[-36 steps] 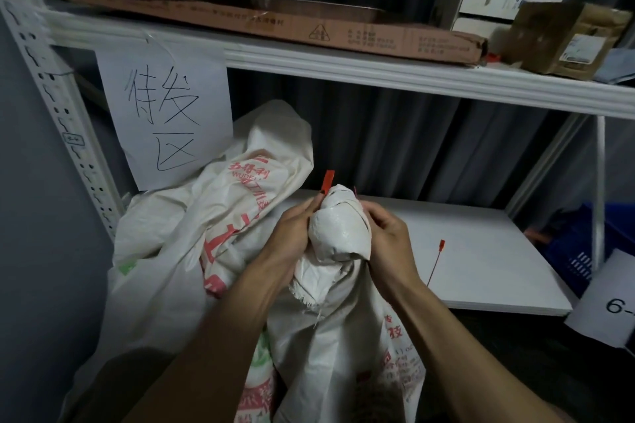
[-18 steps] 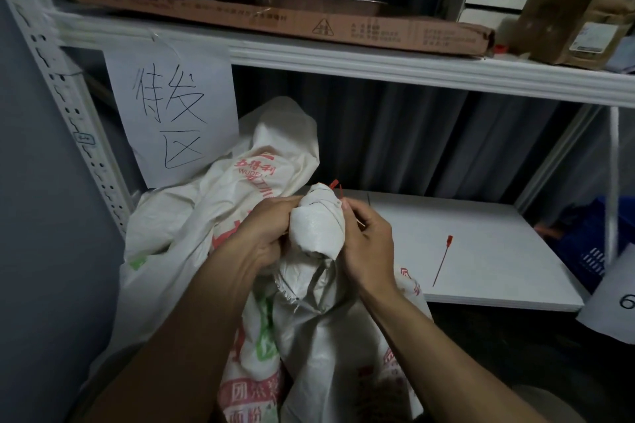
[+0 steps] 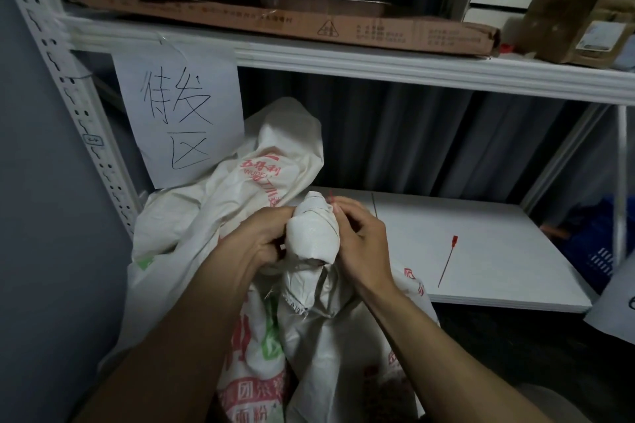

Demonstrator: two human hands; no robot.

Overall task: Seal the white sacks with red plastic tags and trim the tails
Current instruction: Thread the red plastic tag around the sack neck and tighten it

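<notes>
Open room only to the right: bare white shelf board (image 3: pixel 508 233), smooth and flat, with its front edge near the arms. Hemmed in on the left by a perforated upright post (image 3: pixel 68 96) and above by the upper shelf (image 3: pixel 343 62). At centre, the bunched neck of a white sack (image 3: pixel 312 233), woven and crinkled, with a frayed hem hanging below. Left hand (image 3: pixel 264 237) curled tight round the neck's left side. Right hand (image 3: pixel 360 244) with fingers bent close against the neck's right side, at a blurred sliver of red tag (image 3: pixel 331 197); hard to tell whether pinching tag or cloth. 1 spare red tag (image 3: pixel 446 261) lying thin and straight on the board, well apart. Second sack (image 3: pixel 275 154) slumped behind, just below a handwritten paper sign (image 3: pixel 178 113)
</notes>
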